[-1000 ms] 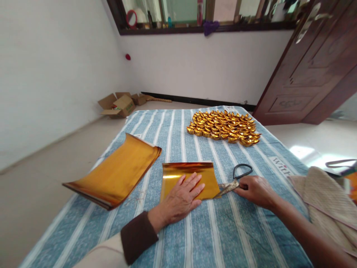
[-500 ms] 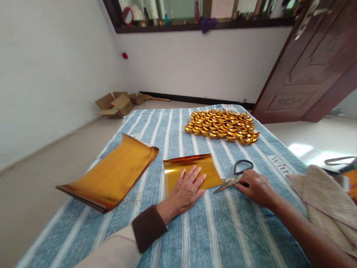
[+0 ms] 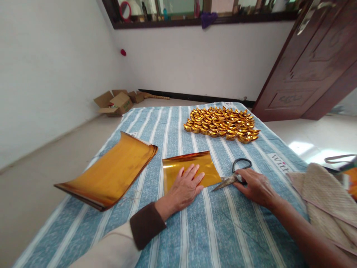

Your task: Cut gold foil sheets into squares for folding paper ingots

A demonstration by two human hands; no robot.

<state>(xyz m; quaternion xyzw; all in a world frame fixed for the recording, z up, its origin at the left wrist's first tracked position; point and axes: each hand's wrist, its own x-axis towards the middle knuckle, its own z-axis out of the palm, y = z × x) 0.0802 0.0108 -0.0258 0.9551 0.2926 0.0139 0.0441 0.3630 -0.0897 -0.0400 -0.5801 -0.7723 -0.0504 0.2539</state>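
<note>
My left hand (image 3: 184,188) lies flat with fingers stretched out on a small folded gold foil sheet (image 3: 192,167) on the blue striped cloth (image 3: 223,230). My right hand (image 3: 255,186) rests on a pair of black-handled scissors (image 3: 232,175) lying just right of the sheet, fingers curled over the handle. The scissor blades point left toward the sheet's right edge and lie just short of it.
A thick stack of gold foil sheets (image 3: 111,173) curls up at the left. Many folded gold ingots (image 3: 221,124) sit in rows at the far side. A woven beige bag (image 3: 326,201) lies at the right. Cardboard boxes (image 3: 114,103) stand on the floor; a brown door (image 3: 312,67) is open.
The scissors have slid off the sheet's right edge and now lie just beside it. My left hand stays flat on the sheet. The view has shifted slightly.
</note>
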